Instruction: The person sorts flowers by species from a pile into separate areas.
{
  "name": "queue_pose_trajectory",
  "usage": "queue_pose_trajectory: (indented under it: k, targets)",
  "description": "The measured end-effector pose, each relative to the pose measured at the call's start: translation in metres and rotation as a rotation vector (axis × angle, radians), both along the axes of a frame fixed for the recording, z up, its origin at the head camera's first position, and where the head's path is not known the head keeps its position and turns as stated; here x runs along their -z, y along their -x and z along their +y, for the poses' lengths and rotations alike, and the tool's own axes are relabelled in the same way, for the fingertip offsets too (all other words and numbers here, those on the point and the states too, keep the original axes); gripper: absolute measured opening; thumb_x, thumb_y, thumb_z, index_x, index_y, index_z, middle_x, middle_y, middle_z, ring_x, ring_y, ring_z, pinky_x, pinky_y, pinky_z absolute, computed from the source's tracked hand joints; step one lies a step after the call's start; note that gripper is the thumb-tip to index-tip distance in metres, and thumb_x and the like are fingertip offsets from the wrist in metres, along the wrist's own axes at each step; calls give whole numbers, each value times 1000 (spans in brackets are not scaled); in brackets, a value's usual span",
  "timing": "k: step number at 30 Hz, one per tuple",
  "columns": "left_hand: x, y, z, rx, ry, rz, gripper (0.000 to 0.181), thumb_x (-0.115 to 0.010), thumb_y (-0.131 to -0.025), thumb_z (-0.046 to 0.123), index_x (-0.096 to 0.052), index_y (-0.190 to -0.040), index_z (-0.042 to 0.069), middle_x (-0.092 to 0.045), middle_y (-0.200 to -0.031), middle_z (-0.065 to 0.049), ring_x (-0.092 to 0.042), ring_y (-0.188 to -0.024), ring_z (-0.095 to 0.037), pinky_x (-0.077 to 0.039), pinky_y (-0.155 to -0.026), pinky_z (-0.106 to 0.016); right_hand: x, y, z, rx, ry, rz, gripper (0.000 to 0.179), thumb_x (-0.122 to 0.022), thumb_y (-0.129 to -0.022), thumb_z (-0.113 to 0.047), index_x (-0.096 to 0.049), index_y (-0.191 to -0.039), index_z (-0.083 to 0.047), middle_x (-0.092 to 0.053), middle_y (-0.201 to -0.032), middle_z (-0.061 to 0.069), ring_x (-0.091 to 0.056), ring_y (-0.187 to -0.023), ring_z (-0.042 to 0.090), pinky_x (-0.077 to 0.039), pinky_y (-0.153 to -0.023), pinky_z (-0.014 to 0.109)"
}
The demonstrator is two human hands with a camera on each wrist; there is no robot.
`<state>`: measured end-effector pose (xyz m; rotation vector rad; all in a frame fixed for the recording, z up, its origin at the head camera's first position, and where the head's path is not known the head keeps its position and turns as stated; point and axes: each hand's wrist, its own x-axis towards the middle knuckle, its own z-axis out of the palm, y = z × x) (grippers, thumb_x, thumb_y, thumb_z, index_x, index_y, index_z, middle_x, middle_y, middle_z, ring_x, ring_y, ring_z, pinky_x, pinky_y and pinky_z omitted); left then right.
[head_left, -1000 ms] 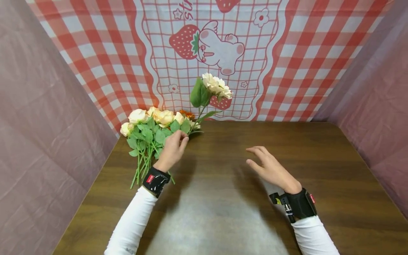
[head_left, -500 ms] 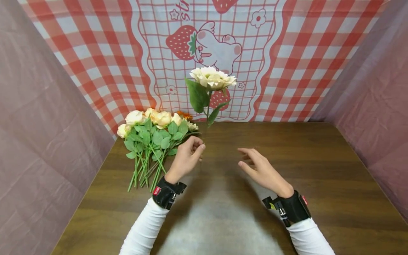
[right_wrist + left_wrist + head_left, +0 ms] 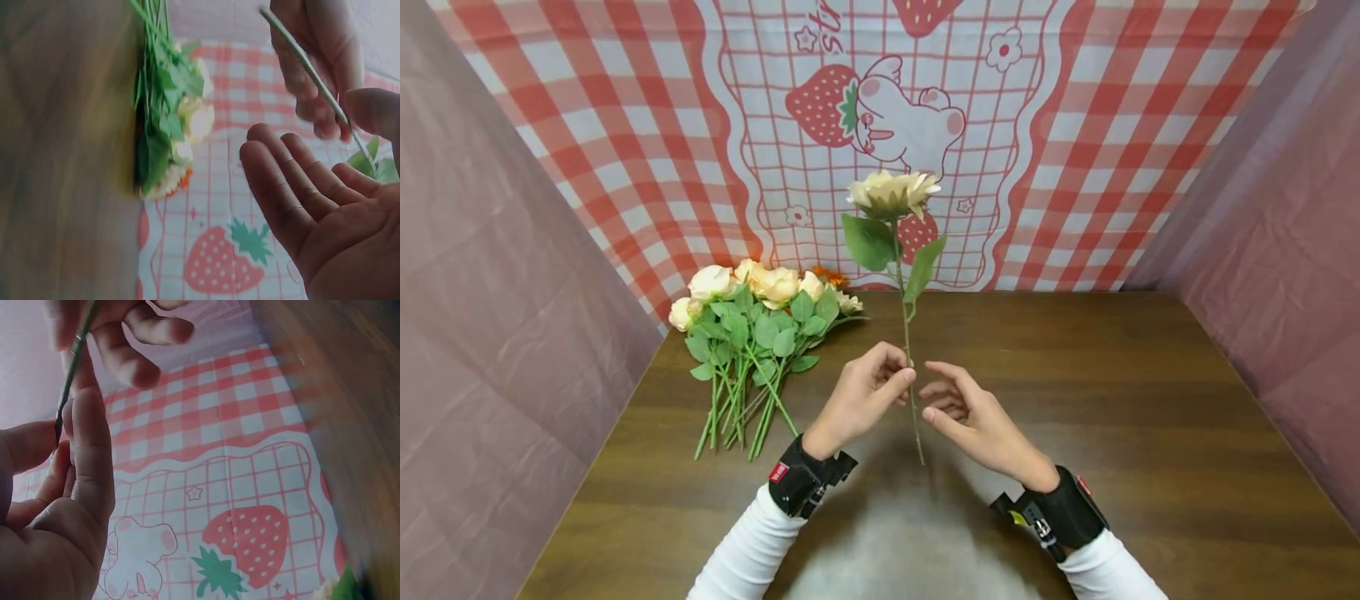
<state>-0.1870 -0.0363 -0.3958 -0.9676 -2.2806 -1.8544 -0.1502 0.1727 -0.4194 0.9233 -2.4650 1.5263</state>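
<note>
A cream flower (image 3: 893, 196) with two broad green leaves stands upright over the middle of the table in the head view. My left hand (image 3: 868, 392) pinches its thin stem (image 3: 74, 365) between thumb and fingers, and the stem's lower end hangs below the grip. Just right of the stem is my right hand (image 3: 981, 425), its fingers spread and slightly bent, palm turned toward the flower. In the right wrist view the right fingers (image 3: 284, 181) are apart from one another, with the stem passing beyond them.
A bunch of cream and peach roses (image 3: 778, 287) with green stems lies at the table's left side, an orange bloom (image 3: 829, 277) behind it. The brown wooden table (image 3: 1075, 358) meets a checked strawberry cloth (image 3: 1120, 167) at the back, and pink drapes (image 3: 1285, 208) flank both sides.
My left hand has drawn the flower away from the bunch, toward the middle and nearer, turning it upright. My right hand has moved left to beside the stem.
</note>
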Motion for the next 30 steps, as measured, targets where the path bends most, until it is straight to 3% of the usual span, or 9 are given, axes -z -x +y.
queue_pose_trajectory:
  k: [4, 7, 14, 18, 25, 30]
  targets:
    - [1, -2, 0, -2, 23, 12, 6, -61, -97, 3, -56, -98, -1, -63, -85, -14, -65, -69, -37, -58, -62, -45, 4, -5, -7, -10, 44, 12, 51, -64, -94, 1, -44, -141, -3, -68, -106, 15, -69, -91, 15, -57, -72, 28]
    - [2, -2, -1, -12, 44, 29, 7, -63, -97, 5, -57, -98, 1, -64, -84, -12, -65, -69, -37, -58, -61, -39, 6, -7, -10, -3, 65, 20, 46, -65, -94, 1, -49, -137, -4, -69, -101, 13, -69, -88, 13, -56, -69, 28]
    - [5, 1, 3, -55, 99, 134, 9, -66, -96, 10, -61, -99, 4, -65, -85, -7, -61, -73, -13, -54, -62, -27, 5, -6, -12, 12, 179, -90, 42, -65, -93, 1, -51, -133, -1, -69, -97, 14, -69, -85, 11, -57, -69, 29]
    - [8, 1, 7, -61, 128, 154, 8, -67, -95, 10, -62, -99, 6, -65, -87, -5, -60, -76, -10, -53, -64, -28, 5, -5, -14, 20, 226, -130, 42, -66, -92, 2, -50, -131, 2, -69, -93, 18, -69, -80, 11, -57, -64, 31]
    - [12, 0, 8, -56, 146, 153, 8, -66, -95, 9, -63, -101, 5, -66, -89, -5, -61, -77, -11, -55, -64, -32, 8, -5, -11, -5, 260, -152, 40, -64, -93, 4, -50, -130, 4, -67, -92, 23, -70, -74, 26, -57, -59, 39]
    - [11, 1, 8, -55, 154, 172, 12, -66, -96, 10, -65, -105, 3, -65, -90, -5, -61, -77, -11, -56, -65, -32, 7, -4, -11, -12, 263, -184, 40, -64, -93, 5, -49, -130, 6, -65, -93, 29, -70, -75, 22, -57, -59, 41]
